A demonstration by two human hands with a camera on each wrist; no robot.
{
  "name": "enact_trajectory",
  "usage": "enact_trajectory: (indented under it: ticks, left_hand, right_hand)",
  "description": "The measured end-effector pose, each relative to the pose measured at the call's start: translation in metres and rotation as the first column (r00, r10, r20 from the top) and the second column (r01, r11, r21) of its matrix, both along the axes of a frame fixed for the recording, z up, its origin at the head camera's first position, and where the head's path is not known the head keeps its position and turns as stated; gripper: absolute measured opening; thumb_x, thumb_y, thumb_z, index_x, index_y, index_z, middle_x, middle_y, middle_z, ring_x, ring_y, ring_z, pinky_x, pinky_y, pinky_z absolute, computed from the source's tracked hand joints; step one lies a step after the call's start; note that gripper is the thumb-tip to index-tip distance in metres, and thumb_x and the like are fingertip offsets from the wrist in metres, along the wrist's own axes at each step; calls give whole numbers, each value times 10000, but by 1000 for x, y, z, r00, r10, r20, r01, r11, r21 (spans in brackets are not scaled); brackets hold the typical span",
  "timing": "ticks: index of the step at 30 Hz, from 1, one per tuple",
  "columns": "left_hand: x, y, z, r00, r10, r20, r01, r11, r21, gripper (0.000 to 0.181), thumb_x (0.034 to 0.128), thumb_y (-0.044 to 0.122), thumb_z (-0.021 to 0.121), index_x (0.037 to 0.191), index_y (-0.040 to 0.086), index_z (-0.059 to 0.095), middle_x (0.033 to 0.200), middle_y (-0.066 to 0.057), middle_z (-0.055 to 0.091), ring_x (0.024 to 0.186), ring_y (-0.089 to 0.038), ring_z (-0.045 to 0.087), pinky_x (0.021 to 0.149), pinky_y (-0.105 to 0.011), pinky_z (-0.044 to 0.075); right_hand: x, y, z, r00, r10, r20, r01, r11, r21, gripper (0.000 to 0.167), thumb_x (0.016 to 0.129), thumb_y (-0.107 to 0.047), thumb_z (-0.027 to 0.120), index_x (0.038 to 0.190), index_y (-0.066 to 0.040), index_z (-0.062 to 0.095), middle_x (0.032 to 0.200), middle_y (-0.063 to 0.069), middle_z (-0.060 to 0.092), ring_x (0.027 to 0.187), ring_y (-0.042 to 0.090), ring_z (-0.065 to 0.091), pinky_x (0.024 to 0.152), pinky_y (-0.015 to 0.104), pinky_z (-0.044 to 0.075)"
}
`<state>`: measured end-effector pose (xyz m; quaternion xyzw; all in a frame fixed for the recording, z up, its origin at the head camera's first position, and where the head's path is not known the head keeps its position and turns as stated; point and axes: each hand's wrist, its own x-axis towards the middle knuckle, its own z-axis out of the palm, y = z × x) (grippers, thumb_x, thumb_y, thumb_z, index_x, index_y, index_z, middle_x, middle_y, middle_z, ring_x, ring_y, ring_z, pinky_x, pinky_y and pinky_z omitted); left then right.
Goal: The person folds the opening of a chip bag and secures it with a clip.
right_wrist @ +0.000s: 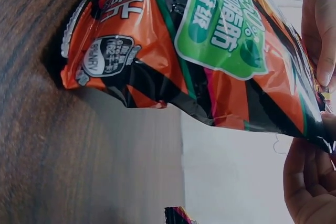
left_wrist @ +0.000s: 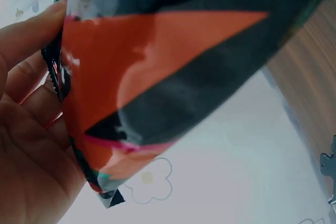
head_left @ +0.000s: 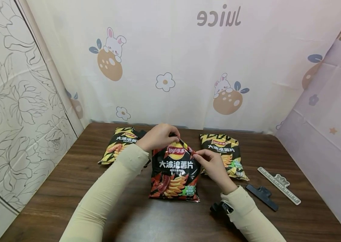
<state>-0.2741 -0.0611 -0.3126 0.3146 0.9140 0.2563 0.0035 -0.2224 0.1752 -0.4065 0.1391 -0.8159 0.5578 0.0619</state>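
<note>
A black and red-orange bag of Lay's potato chips (head_left: 173,181) stands upright mid-table, its printed front facing me. Along its upper right runs a narrow strip of yellow, red and black, apparently the top edge folded over. My left hand (head_left: 162,137) pinches that top edge at its left end; in the left wrist view the thumb presses on the bag's edge with the fingers behind. At the strip's lower right end, my right hand (head_left: 214,164) pinches the bag between thumb and fingers. A dark strap (head_left: 225,208) circles the right wrist.
Yellow and black chip bags lie at the back left (head_left: 114,146) and back right (head_left: 234,158), the left one partly behind my arm. On the right side of the table lie a black clip (head_left: 262,197) and a white clip (head_left: 279,186). Behind the table hangs a printed curtain (head_left: 164,50).
</note>
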Motion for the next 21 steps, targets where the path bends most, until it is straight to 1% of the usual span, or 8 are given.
enact_trajectory:
  ticks: [3, 6, 11, 18, 21]
  left_hand:
    - [0, 0, -2, 1000, 1, -3, -1, 1000, 9, 138, 977, 209, 617, 1017, 151, 735, 990, 6, 719, 794, -101, 616, 730, -292, 501]
    - [0, 0, -3, 1000, 3, -18, -2, 1000, 15, 141, 981, 194, 608, 1017, 142, 734, 988, -2, 718, 818, -99, 623, 748, -294, 512]
    - [0, 1, -5, 1000, -10, -25, 10, 999, 33, 151, 990, 175, 592, 1027, 123, 729, 994, -20, 717, 843, -113, 634, 766, -301, 523]
    - [1, 1, -7, 999, -14, -36, 16, 999, 43, 156, 996, 173, 581, 1040, 125, 723, 991, -16, 717, 821, -105, 635, 754, -300, 516]
    - [1, 1, -8, 999, -23, -37, 24, 999, 48, 161, 998, 175, 579, 1052, 124, 721, 1007, -17, 719, 846, -108, 644, 780, -306, 522]
  right_hand:
    - [1, 0, 0, 1000, -4, -4, 4, 1000, -8, 231, 945, -242, 664, 1002, -27, 724, 958, 150, 707, 783, 88, 623, 682, 280, 535]
    - [1, -1, -1, 1000, -10, -4, 10, 1000, -6, 235, 947, -244, 663, 996, -23, 725, 944, 151, 706, 772, 103, 619, 672, 299, 534]
    - [-1, 0, -1, 999, -35, 21, 35, 999, 7, 265, 937, -299, 673, 990, -45, 731, 931, 121, 699, 762, 106, 604, 664, 297, 520]
    - [-1, 3, -2, 997, -46, 68, 45, 999, 14, 304, 923, -354, 683, 1045, -80, 733, 976, 68, 700, 795, 110, 606, 706, 351, 533]
    - [-1, 5, -3, 996, -40, 75, 39, 999, 18, 318, 922, -357, 683, 1078, -84, 730, 1004, 75, 701, 793, 88, 597, 701, 332, 523]
